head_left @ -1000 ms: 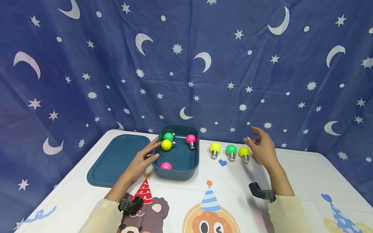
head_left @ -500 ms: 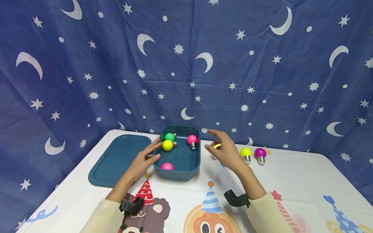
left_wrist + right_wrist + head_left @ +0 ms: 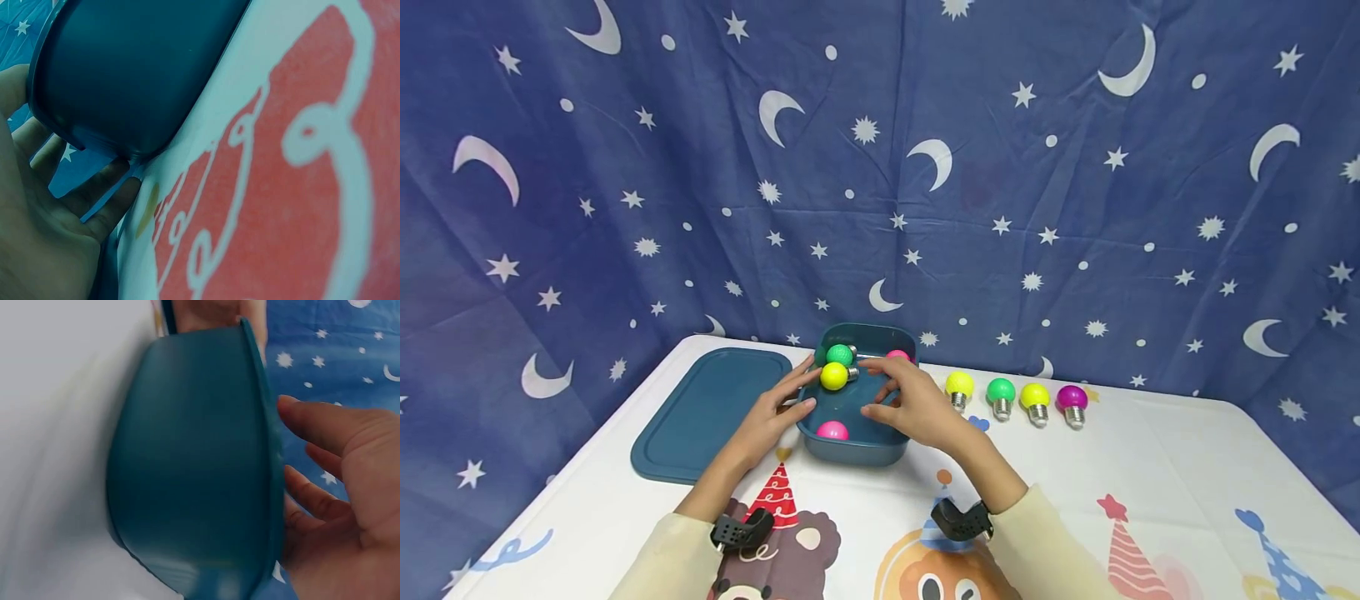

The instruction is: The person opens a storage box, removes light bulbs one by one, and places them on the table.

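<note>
A dark teal box [image 3: 853, 452] stands on the table. It holds a green bulb [image 3: 839, 355], a yellow bulb [image 3: 834, 377], a pink bulb [image 3: 832, 430] at the front and a second pink bulb [image 3: 898, 355] at the back right, partly hidden. My left hand [image 3: 772, 419] rests at the box's left side, fingers spread, some along its outer wall in the left wrist view. Over the right part of the box is my right hand [image 3: 917, 404], thumb and fingers apart and bent, with nothing seen between them. In the right wrist view its fingers [image 3: 319, 494] lie above the rim.
To the box's right stand a yellow bulb [image 3: 959, 386], a green bulb [image 3: 1001, 395], another yellow bulb [image 3: 1035, 400] and a purple bulb [image 3: 1072, 402] in a row. A teal lid [image 3: 711, 417] lies flat on the left. A starry blue curtain [image 3: 970, 225] hangs behind the table.
My right hand has swept left, from above the right end of the bulb row, past the first yellow bulb, to over the box. The left hand stays by the box.
</note>
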`<state>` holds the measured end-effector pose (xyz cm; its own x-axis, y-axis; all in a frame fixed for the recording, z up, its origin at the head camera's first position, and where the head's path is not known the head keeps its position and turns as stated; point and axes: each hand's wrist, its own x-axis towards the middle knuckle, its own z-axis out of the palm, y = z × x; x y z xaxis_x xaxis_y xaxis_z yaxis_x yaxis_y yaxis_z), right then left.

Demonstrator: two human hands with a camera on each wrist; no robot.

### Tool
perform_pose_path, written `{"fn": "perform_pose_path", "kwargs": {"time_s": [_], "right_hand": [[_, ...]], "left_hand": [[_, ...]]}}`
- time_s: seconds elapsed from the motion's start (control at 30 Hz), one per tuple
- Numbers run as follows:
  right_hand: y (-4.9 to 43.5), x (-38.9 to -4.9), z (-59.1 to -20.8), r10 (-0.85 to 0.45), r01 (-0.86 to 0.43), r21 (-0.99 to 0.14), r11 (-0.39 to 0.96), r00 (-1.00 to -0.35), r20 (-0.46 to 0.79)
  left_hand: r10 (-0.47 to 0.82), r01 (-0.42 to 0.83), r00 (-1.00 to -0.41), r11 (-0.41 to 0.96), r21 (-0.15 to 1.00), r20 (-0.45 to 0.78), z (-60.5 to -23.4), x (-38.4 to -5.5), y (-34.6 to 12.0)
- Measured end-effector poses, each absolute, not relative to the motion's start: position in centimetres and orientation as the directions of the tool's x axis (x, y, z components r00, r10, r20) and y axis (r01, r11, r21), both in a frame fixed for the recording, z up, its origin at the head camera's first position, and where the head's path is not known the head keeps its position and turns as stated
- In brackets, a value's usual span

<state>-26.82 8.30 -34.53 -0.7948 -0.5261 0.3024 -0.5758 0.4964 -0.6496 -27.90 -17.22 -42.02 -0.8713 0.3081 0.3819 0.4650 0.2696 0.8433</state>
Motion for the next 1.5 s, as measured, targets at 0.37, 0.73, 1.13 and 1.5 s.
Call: {"fn": "perform_pose_path", "kwargs": {"time_s": [0.37, 0.73, 1.13, 1.5], "right_hand": [[6.1, -27.5, -35.5, -0.641, -0.631, -0.553, 0.544, -0.738, 0.212], [4.6, -27.5, -35.8, -0.653, -0.64, -0.458, 0.618, -0.742, 0.155], [3.6, -27.9, -36.1, -0.597, -0.605, -0.384, 0.697, -0.787, 0.155], [2.8, -28.2, -36.5, -0.59, -0.594, -0.405, 0.695, -0.793, 0.152]], "left_hand": [[0.316, 0.482, -0.861, 0.254, 0.838, 0.4, -41.7, -27.7, -17.1], [0.321, 0.489, -0.858, 0.266, 0.831, 0.402, -41.9, -27.8, -17.2], [0.321, 0.49, -0.856, 0.252, 0.834, 0.405, -41.8, -27.8, -17.2], [0.319, 0.495, -0.856, 0.271, 0.826, 0.408, -42.0, -27.9, -17.3]]}}
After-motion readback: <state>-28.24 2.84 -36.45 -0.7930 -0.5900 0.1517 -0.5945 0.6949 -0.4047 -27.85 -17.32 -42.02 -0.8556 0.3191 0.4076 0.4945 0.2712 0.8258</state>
